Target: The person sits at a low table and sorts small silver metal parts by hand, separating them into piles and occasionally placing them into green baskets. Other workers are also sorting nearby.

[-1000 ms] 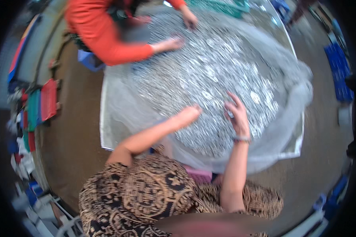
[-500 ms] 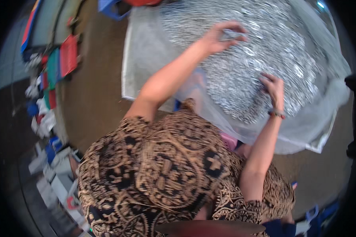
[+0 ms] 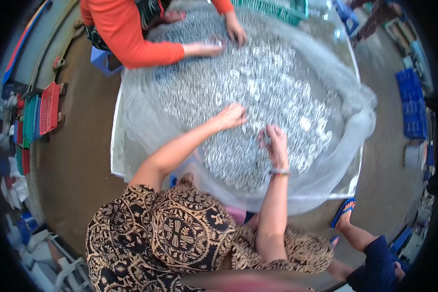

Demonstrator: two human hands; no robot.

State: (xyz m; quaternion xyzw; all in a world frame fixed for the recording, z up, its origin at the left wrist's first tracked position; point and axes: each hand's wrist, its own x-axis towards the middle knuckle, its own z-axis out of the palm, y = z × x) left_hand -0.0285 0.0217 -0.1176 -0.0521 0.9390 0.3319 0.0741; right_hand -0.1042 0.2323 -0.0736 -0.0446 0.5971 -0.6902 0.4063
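A wide layer of small silvery pieces (image 3: 248,87), seemingly tiny fish, lies on a pale translucent net (image 3: 146,131) spread over a table. My left hand (image 3: 232,116) is low over the middle of the layer, its fingers curled together; what they hold, if anything, is hidden. Nearer and to the right, my right hand (image 3: 276,143) hovers at the silvery pieces with its fingers bent and the thumb a little apart. Nothing shows clearly between them. A beaded bracelet (image 3: 280,172) circles my right wrist.
Across the table at the far left, a co-worker in an orange sleeve (image 3: 160,53) has both hands over the pieces. A green basket (image 3: 277,9) stands at the far edge. Blue crates (image 3: 413,112) are stacked at right. Another person's foot in a blue sandal (image 3: 344,212) is near the front right corner.
The view has shifted, bringing the co-worker and green basket into sight. My hands are closer together, and my left fingers, earlier apart, are now curled in.
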